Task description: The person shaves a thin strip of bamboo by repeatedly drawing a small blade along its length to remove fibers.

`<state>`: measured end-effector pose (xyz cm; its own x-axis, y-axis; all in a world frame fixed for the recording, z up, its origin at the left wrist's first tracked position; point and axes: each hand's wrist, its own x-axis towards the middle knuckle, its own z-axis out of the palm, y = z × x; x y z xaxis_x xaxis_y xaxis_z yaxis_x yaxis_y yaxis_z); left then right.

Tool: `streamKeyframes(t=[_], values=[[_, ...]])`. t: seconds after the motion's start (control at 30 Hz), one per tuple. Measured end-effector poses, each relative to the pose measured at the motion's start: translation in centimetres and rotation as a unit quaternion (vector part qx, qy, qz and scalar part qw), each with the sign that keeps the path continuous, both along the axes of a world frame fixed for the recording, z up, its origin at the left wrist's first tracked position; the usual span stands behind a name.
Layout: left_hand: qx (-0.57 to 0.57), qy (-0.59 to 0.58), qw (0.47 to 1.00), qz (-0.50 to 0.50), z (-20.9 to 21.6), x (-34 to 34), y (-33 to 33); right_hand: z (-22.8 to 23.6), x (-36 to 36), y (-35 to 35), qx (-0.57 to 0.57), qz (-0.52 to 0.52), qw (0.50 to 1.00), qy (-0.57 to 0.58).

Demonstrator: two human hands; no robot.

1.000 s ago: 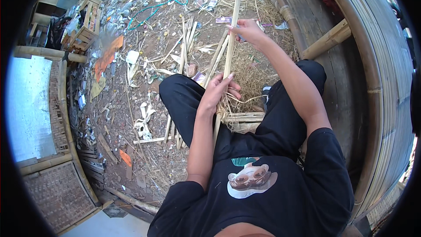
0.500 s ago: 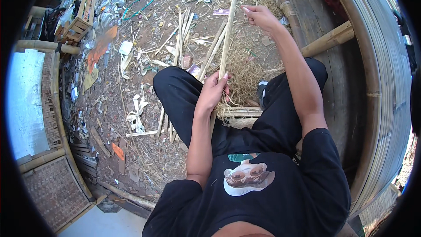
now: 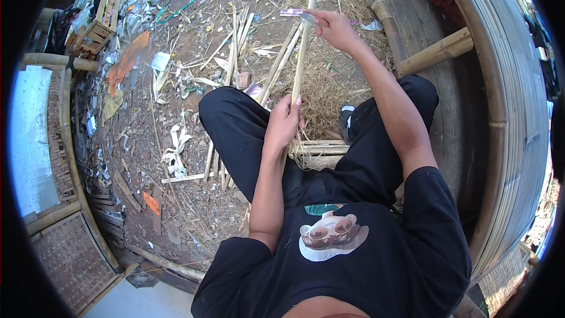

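Observation:
My left hand (image 3: 284, 122) is wrapped round the lower part of a long pale bamboo strip (image 3: 301, 59), just above my lap. The strip stands tilted away from me, its far end over the ground. Beside its upper part, my right hand (image 3: 334, 29) is closed with the index finger stretched across the strip. A thin grey blade-like piece (image 3: 308, 18) shows at its fingertips; the rest is hidden by the hand. Fine bamboo shavings (image 3: 303, 152) hang below my left hand, and a heap of curly shavings (image 3: 323, 106) lies between my legs.
More bamboo strips (image 3: 241, 35) lie on the littered ground to the left. A slatted wooden crate (image 3: 101, 17) stands at the far left. On the right runs a bamboo platform (image 3: 497, 100) with a crossbar (image 3: 438, 52). A low bamboo piece (image 3: 322, 149) lies in front of my lap.
My right hand has moved left and slightly nearer, from beside the strip to across it. The grey piece now shows at its fingertips. My left hand keeps its hold; the view has shifted slightly.

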<state>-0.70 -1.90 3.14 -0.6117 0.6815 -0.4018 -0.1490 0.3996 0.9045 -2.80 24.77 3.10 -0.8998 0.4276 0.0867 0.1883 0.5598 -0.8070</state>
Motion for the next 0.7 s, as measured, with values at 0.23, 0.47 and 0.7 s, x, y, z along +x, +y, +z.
streamKeyframes(t=[0.23,0.47,0.7], values=[[-0.027,0.076,0.997,0.001,0.8,0.7,0.4,0.3,-1.2,0.7,0.019,-0.071,0.997,-0.002],[-0.036,0.086,0.995,0.02,1.1,1.1,0.6,-0.4,-2.7,2.1,0.138,-0.08,0.986,0.037],[-0.039,0.093,0.994,0.03,1.5,1.3,0.8,-1.3,-3.5,2.7,0.112,-0.102,0.988,0.037]])
